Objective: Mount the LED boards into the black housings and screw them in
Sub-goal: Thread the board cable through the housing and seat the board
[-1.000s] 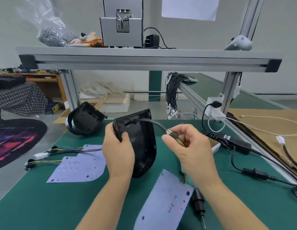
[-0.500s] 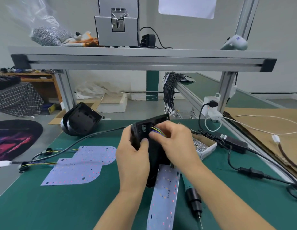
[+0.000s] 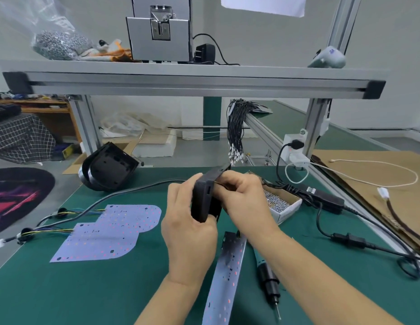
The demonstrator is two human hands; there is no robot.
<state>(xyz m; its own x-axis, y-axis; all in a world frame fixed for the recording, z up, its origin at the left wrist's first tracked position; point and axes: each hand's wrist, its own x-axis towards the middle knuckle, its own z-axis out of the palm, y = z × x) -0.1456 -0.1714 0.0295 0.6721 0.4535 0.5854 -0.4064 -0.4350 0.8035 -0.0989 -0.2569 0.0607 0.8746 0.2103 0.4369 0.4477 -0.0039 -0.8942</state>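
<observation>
A black housing is held edge-on above the green counter, between both hands. The left hand wraps its fingers round the housing's lower left side, thumb up along the edge. The right hand curls against the housing's right face, fingertips tucked in at its upper part; what they pinch there is hidden. Below the hands an LED board hangs tilted, its top end just under the housing. A black cable runs left from behind the left hand across the counter.

To the left lie two more boards, flat and overlapping, with coloured wires at their left ends. A second housing sits tilted at the counter's far left edge. Right of the hanging board lies an electric screwdriver, tip toward the viewer. Beside the right hand stands a small cardboard box of screws, with a black power adapter just beyond it.
</observation>
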